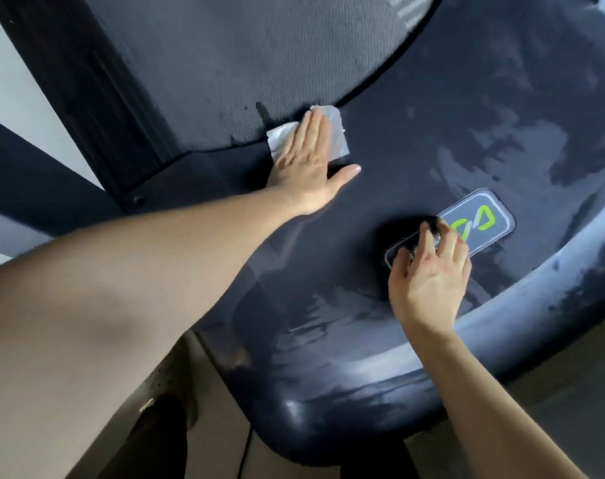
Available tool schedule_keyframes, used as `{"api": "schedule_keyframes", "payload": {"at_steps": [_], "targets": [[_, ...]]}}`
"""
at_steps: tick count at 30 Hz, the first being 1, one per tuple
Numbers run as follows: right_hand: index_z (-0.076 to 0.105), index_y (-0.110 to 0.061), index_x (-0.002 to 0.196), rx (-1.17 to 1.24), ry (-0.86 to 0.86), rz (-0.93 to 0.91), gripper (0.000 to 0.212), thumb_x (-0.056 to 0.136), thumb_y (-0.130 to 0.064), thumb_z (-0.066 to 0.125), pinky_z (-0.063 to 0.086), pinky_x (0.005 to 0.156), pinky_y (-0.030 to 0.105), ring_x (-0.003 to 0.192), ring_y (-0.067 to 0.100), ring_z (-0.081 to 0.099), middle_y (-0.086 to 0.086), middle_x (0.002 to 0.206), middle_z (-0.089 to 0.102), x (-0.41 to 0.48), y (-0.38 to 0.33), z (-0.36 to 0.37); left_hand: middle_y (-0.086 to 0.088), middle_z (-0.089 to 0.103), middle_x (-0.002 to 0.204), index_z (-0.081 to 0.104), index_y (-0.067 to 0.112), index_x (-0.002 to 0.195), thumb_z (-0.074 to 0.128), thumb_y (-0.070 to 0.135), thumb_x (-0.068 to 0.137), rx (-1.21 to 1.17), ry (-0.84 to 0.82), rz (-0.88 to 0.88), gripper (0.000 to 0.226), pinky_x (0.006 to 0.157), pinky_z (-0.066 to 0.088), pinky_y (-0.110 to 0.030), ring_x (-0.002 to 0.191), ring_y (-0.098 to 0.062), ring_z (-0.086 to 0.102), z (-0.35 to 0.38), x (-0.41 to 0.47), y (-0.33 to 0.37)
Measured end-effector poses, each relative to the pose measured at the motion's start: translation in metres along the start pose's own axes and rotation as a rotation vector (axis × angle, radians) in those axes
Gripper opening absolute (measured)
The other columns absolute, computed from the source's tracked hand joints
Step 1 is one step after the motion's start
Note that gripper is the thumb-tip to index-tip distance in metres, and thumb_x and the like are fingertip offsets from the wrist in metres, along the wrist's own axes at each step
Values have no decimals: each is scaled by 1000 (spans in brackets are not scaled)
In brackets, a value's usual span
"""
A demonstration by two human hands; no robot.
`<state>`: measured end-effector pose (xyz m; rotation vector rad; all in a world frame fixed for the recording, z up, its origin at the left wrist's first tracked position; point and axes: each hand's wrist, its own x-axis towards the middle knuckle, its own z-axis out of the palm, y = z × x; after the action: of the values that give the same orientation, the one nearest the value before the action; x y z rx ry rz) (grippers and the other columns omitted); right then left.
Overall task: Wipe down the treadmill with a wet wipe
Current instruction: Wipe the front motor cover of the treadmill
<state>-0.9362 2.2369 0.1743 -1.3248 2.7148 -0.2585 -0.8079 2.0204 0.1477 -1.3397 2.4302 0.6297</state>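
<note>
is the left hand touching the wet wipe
Touching. The head view shows the left hand lying flat with straight fingers on top of the wet wipe, pressing it to the treadmill cover at the belt's edge.

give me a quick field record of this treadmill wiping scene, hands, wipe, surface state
left hand: flat left hand presses the wet wipe down, fingers straight
wipe place: at the seam between the running belt and the motor cover
right hand: right hand rests fingertips on the logo badge, holds nothing
surface state: cover shows patchy damp streaks
badge: green mark, partly covered by fingers
</note>
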Motion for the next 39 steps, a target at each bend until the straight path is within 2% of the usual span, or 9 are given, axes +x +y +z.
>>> {"api": "schedule_keyframes", "payload": {"at_steps": [5, 9, 17, 20, 26, 30, 33, 36, 39], "targets": [[55, -3, 136, 19, -11, 15, 52, 88, -23, 56, 41, 105, 53, 124, 43, 47, 22, 140, 51, -2, -1, 0, -11, -22, 169, -20, 1, 157, 2, 80, 89, 70, -64, -308, 106, 128, -9, -36, 157, -20, -18, 14, -100, -71], [57, -2, 134, 48, 2, 34, 51, 89, -24, 52, 40, 108, 53, 126, 41, 46, 21, 139, 52, -3, -9, -4, -14, -25, 168, -22, 0, 157, -3, 87, 79, 20, -111, -421, 117, 127, -11, -39, 156, -22, -23, 1, -95, -62], [52, -2, 142, -2, -12, -59, 54, 94, -25, 49, 32, 117, 50, 140, 38, 39, 19, 150, 47, -7, 7, -2, -16, -26, 167, -19, 0, 158, 18, 82, 93, -29, -46, 24, 111, 127, -11, -42, 155, -24, -25, -11, 42, 83], [50, -2, 144, -19, -26, -91, 56, 94, -26, 47, 31, 119, 49, 141, 38, 37, 20, 151, 45, -6, 11, -3, -12, -26, 168, -18, 2, 159, 14, 79, 96, 51, -23, 184, 104, 128, -8, -42, 155, -19, -25, -9, 31, 72], [52, 0, 140, -32, -53, -1, 58, 89, -28, 51, 33, 116, 53, 138, 40, 39, 23, 148, 47, -2, -3, -6, -10, -21, 170, -15, 2, 160, -3, 87, 86, 92, -42, -74, 113, 127, -11, -33, 157, -16, -18, 7, -95, -74], [51, 3, 138, -53, -33, 17, 55, 90, -21, 63, 35, 114, 55, 134, 42, 41, 26, 145, 49, -2, -12, -4, -14, -11, 171, -7, -1, 161, 4, 88, 86, 140, -95, -155, 117, 128, -8, -31, 159, -20, -8, -5, -157, -141], [48, 4, 142, -78, -39, 20, 57, 93, -22, 59, 30, 118, 55, 140, 42, 37, 26, 148, 45, -5, -13, -1, -14, -19, 170, -14, 0, 159, 6, 90, 84, 50, -50, -231, 119, 127, -11, -35, 157, -21, -17, 0, -142, -119], [45, 4, 146, -98, -48, 13, 60, 95, -24, 58, 26, 122, 54, 145, 41, 34, 25, 152, 42, -7, -14, 2, -9, -32, 166, -23, 5, 158, 11, 88, 85, -38, -60, -136, 116, 126, -15, -37, 153, -17, -30, -4, -74, -59], [45, 4, 147, -110, -45, 3, 61, 95, -27, 58, 24, 123, 53, 146, 41, 34, 25, 153, 42, -9, -11, 5, -13, -29, 167, -22, 2, 158, 14, 89, 87, -63, -28, -33, 117, 127, -14, -41, 153, -21, -29, -6, -4, 18]]}}
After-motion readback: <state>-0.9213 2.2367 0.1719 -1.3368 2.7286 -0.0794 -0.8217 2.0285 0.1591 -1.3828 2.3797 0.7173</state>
